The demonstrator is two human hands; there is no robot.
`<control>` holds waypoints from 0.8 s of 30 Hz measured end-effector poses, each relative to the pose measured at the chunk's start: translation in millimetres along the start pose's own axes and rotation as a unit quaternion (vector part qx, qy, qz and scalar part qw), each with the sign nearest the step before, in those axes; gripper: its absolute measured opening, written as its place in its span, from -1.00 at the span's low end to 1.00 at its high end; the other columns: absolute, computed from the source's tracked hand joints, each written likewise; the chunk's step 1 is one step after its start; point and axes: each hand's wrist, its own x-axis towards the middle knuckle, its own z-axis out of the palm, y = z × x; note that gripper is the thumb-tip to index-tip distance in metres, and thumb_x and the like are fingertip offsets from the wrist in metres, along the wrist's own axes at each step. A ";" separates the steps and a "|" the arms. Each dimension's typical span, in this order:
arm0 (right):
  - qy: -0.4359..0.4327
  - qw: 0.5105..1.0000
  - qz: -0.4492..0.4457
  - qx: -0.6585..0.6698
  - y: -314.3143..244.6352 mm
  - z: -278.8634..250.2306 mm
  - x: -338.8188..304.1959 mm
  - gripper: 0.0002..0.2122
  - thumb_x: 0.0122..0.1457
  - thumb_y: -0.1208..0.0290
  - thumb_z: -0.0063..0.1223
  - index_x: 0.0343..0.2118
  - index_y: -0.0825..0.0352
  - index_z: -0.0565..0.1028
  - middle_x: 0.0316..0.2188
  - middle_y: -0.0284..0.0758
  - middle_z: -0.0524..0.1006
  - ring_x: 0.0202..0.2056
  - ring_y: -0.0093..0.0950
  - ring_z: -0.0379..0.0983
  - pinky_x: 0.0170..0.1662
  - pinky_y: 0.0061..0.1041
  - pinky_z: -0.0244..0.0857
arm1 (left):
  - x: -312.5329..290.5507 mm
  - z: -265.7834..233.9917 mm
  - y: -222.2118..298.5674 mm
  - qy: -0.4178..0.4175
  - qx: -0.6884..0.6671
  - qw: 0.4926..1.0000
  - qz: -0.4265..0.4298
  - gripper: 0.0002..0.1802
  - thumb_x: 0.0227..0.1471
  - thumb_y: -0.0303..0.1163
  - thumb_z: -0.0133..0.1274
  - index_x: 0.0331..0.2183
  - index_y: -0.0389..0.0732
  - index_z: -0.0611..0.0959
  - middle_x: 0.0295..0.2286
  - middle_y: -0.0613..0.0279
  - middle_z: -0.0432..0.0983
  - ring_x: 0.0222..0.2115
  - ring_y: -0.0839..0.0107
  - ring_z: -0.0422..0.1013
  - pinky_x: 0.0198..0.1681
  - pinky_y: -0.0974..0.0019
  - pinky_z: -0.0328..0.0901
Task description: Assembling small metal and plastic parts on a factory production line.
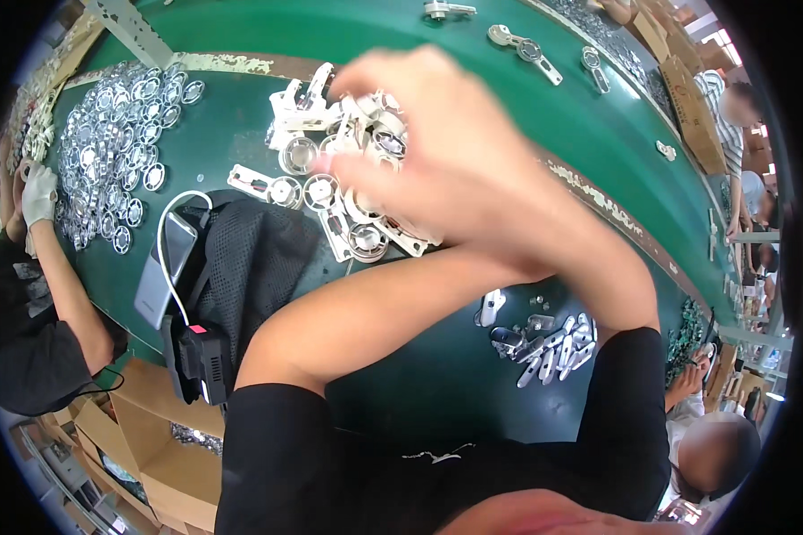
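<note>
My right hand [419, 134], blurred by motion, reaches over a pile of white plastic casings [337, 223] with round ring ends and narrow handles. Thumb and fingers are spread apart, with casings visible in the gap beneath; whether they touch any is unclear. My left forearm [375, 308] runs rightward across the table and passes under my right wrist. Its hand is hidden or smeared there, so its fingers cannot be made out. Right of that forearm, close to my body, lies a small heap of silvery-white elongated parts [558, 348].
Many silvery rings [107, 152] are heaped at the left. A black mesh bag [263, 245], a grey phone [167, 267] and a cabled black device [207, 361] lie nearer. A green belt [589, 134] carries casings beyond a worn rail. Co-workers sit left and right; cardboard boxes [165, 446] stand lower left.
</note>
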 end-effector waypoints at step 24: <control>0.081 0.954 0.287 0.013 190.2 -105.0 -92.6 -0.66 0.30 0.09 0.20 -0.07 0.27 0.52 -0.50 -0.35 0.53 -0.47 -0.53 0.45 -0.42 -0.45 0.30 | 18.1 -41.7 31.6 -0.078 -0.078 0.984 -0.139 -0.87 -0.01 -0.42 0.33 -0.34 -0.19 0.75 -0.39 0.12 0.68 -0.33 0.12 0.61 -0.20 0.15 0.47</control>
